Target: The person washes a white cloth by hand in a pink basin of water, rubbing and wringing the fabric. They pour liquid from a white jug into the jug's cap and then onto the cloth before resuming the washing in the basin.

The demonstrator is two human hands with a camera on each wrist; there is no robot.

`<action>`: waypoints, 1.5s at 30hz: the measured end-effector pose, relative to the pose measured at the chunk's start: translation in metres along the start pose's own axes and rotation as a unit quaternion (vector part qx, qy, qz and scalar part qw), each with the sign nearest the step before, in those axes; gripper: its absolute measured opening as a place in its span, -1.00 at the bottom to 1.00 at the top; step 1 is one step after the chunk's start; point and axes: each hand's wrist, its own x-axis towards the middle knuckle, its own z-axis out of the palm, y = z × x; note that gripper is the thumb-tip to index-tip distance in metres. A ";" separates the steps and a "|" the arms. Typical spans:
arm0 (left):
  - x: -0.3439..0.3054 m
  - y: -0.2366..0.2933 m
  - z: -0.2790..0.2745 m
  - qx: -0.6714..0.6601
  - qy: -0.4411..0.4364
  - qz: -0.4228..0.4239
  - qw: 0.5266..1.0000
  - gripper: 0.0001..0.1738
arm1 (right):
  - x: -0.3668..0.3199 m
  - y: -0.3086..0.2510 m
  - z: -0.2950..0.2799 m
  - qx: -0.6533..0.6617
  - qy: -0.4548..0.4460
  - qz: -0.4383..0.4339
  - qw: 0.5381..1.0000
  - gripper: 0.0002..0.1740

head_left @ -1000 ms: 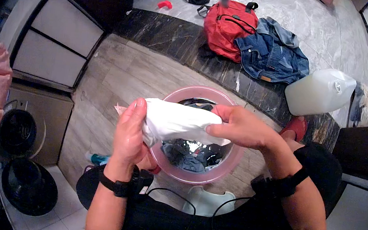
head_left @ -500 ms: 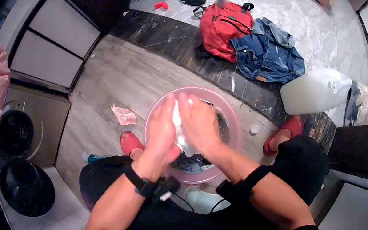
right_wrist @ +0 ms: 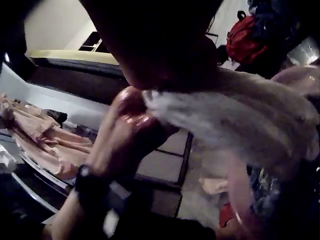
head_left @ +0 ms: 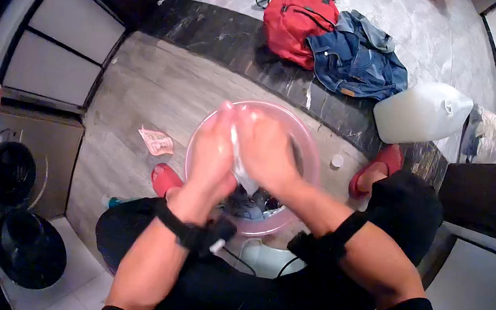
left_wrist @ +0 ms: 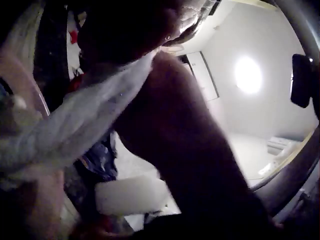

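Note:
A wet white cloth [head_left: 245, 179] is bunched between the two hands, over a pink basin [head_left: 314, 165]. The left hand [head_left: 211, 154] grips it from the left, and the right hand [head_left: 266, 150] holds it from the right, the knuckles close together. Both wrist views show a loose length of the cloth [left_wrist: 75, 125] hanging down from the hands toward the basin. Dark wet clothes [head_left: 245, 207] lie in the water below. The palms and most of the gripped part are hidden.
Beyond the basin, a red backpack [head_left: 296, 24], a denim garment [head_left: 364, 66] and a whitish plastic jug [head_left: 422, 115] lie along the dark stone strip. A pink paper [head_left: 157, 142] and a white cap [head_left: 337, 161] are on the floor. A pale stool [head_left: 267, 259] stands close in front.
The hands have come together from holding the cloth stretched apart, bunching it between them. Half a second ago the fingers looked straighter; now they are curled. The head view has shifted slightly.

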 end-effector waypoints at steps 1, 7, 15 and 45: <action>0.006 -0.001 -0.014 -0.022 0.009 -0.045 0.999 -0.65 | -0.012 -0.010 0.006 -0.095 -0.016 -0.083 0.992 -0.52; -0.006 -0.002 -0.006 0.033 -0.019 -0.023 0.999 -0.58 | -0.002 -0.004 -0.003 0.135 0.007 0.100 0.986 -0.53; -0.003 0.000 -0.019 0.001 -0.023 -0.054 0.998 -0.61 | -0.022 -0.027 -0.003 0.083 0.016 0.022 0.996 -0.42; 0.004 0.005 -0.040 -0.055 -0.070 -0.083 0.993 -0.65 | -0.034 -0.023 0.000 0.098 -0.007 -0.034 0.995 -0.48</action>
